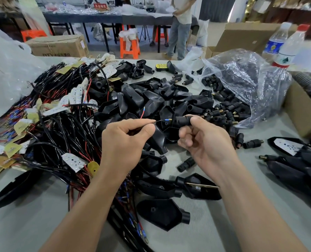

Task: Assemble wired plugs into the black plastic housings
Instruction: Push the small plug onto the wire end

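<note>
— Housing pile [151,100]?
— Black angular shells, heaped loosely.
— Wire [164,120]?
— Thin, black, blue-sleeved tip, level over the pile's near edge, tip just beside a small black plug [183,120].
— Spare wires [60,128]?
— Tangled, left of the pile.

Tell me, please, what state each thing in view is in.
left hand: pinching the thin wire
right hand: gripping the black plug
thin wire: blue-sleeved tip at the plug's end, red strand loose
black plug: lifted, in no housing
clear bag: open, plugs spilling out
red-capped bottle: standing, cap on
</note>
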`<control>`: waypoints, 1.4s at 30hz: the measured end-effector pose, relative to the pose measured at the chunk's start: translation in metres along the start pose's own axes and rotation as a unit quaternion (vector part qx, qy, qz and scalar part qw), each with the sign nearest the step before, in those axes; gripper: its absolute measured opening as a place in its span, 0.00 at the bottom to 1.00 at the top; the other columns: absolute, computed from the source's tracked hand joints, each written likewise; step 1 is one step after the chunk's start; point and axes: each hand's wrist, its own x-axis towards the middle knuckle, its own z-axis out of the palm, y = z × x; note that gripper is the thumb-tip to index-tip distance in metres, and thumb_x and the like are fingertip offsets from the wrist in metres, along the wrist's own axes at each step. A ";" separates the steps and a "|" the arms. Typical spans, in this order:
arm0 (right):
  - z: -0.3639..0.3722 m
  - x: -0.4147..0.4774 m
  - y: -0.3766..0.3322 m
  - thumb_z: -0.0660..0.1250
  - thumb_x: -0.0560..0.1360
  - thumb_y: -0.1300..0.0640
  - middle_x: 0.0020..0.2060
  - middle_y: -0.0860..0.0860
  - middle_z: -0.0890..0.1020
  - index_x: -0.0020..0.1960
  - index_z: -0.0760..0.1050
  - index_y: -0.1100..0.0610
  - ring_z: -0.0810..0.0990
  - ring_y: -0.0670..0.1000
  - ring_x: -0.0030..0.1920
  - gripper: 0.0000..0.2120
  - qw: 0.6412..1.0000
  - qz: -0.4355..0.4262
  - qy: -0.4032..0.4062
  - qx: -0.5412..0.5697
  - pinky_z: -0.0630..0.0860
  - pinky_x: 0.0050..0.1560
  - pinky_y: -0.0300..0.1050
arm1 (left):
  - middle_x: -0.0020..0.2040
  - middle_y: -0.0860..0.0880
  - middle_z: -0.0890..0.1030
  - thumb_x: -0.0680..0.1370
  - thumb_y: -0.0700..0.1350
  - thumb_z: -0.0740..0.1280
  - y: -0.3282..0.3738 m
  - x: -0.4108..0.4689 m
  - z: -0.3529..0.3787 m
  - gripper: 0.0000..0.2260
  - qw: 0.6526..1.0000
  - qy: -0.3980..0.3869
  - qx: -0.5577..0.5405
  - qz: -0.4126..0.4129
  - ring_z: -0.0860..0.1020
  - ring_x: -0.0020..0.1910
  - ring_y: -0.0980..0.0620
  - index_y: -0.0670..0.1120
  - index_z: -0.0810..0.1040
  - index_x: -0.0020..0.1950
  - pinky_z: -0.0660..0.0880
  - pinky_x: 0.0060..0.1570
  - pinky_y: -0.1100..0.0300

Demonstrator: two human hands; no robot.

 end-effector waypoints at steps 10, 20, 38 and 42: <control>-0.001 0.001 -0.001 0.58 0.85 0.62 0.36 0.59 0.82 0.54 0.77 0.60 0.74 0.52 0.32 0.09 0.999 0.020 -0.025 0.035 0.75 0.34 0.43 | 0.41 0.54 0.86 0.71 0.58 0.73 0.004 0.000 0.003 0.06 0.999 -0.003 -0.038 -0.011 0.84 0.44 0.49 0.65 0.88 0.46 0.82 0.53 0.43; -0.001 0.003 0.001 0.57 0.85 0.63 0.37 0.60 0.83 0.57 0.77 0.60 0.76 0.51 0.32 0.10 0.999 0.014 -0.027 0.031 0.77 0.37 0.42 | 0.41 0.53 0.87 0.70 0.57 0.74 0.003 0.001 0.004 0.06 0.998 -0.019 -0.065 -0.015 0.84 0.44 0.47 0.63 0.88 0.45 0.81 0.53 0.43; -0.018 0.008 -0.001 0.63 0.82 0.61 0.37 0.59 0.82 0.51 0.85 0.56 0.76 0.52 0.34 0.12 0.998 0.029 -0.060 0.001 0.76 0.39 0.45 | 0.34 0.62 0.82 0.75 0.45 0.76 0.006 -0.009 0.005 0.04 0.973 0.001 0.185 0.135 0.77 0.47 0.60 0.54 0.89 0.45 0.74 0.57 0.58; -0.014 0.005 0.002 0.64 0.82 0.59 0.39 0.59 0.84 0.54 0.85 0.54 0.78 0.52 0.36 0.10 0.991 0.015 -0.114 -0.062 0.78 0.41 0.42 | 0.36 0.64 0.82 0.74 0.47 0.76 0.008 -0.012 0.011 0.03 0.973 -0.009 0.180 0.142 0.78 0.46 0.58 0.55 0.89 0.44 0.75 0.54 0.57</control>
